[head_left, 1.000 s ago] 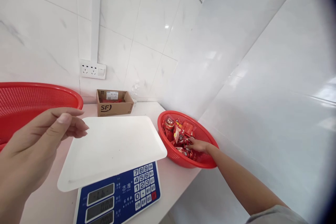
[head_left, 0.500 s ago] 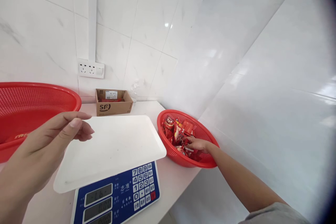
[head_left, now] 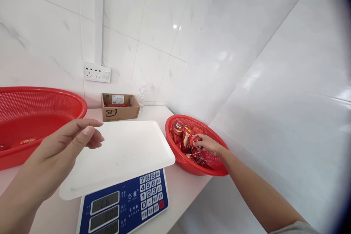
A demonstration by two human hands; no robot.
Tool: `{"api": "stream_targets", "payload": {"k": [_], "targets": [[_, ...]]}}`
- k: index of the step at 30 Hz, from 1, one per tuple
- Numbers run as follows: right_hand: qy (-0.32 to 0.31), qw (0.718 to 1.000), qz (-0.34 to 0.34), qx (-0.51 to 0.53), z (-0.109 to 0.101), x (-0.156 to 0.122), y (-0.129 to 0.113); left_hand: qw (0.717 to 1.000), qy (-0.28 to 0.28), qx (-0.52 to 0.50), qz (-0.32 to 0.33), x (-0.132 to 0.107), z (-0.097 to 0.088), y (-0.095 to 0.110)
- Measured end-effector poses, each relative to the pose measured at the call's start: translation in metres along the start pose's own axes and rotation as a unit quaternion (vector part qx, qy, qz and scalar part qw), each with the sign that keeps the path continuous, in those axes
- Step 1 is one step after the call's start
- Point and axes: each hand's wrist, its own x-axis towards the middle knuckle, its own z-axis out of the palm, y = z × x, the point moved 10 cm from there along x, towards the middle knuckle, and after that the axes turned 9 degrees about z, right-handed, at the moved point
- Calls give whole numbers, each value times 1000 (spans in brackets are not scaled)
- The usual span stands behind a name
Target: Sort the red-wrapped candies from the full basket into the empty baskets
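My right hand (head_left: 205, 143) reaches into the red basket (head_left: 216, 135) on the right, its fingers closed on a small red snack packet (head_left: 195, 140). Several other red snack packets (head_left: 187, 137) lie beneath and beside it. Over the left edge of the scale's white pan (head_left: 128, 153) hovers my left hand (head_left: 74, 142), holding nothing, with thumb and fingers loosely apart. The pan carries no packets. Below it shows the blue panel of the digital scale (head_left: 127, 199), with number keys and small displays.
A larger red basket (head_left: 41, 95) stands at the left, mostly bare inside. Behind the scale sit a cardboard box (head_left: 120, 111) with red contents and a clear plastic bottle (head_left: 142, 95). A wall socket (head_left: 97, 72) is above. The white table (head_left: 181, 193) ends at the right front.
My right hand has risen slightly within the basket, and a red packet now shows in its fingers. My left hand keeps nearly the same pose; the view has shifted a little.
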Motion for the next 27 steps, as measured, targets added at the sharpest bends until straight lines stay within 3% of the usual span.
{"api": "stream_targets", "payload": {"k": [4, 8, 10, 13, 16, 19, 22, 27], "targets": [[44, 998, -48, 25, 3, -11, -38, 996, -66, -51, -15, 1, 13, -10], [31, 989, -136, 38, 31, -29, -93, 995, -95, -33, -2, 0, 17, 1], [8, 985, -170, 10, 56, -39, -118, 993, -114, -33, -3, -2, 20, 8], [-74, 976, -204, -28, 109, -53, -150, 990, -135, -33, 8, -5, 24, 17], [-163, 962, -214, -42, 162, -62, -169, 986, -165, 15, 33, -6, 29, 23], [-210, 946, -241, -51, 198, -67, -186, 972, -209, 96, 54, -8, 37, 22], [-197, 941, -267, -64, 211, -67, -196, 948, -265, 145, 98, -15, 50, 23], [-160, 942, -275, -109, 207, -67, -193, 903, -349, 191, 162, -32, 73, 15]]}}
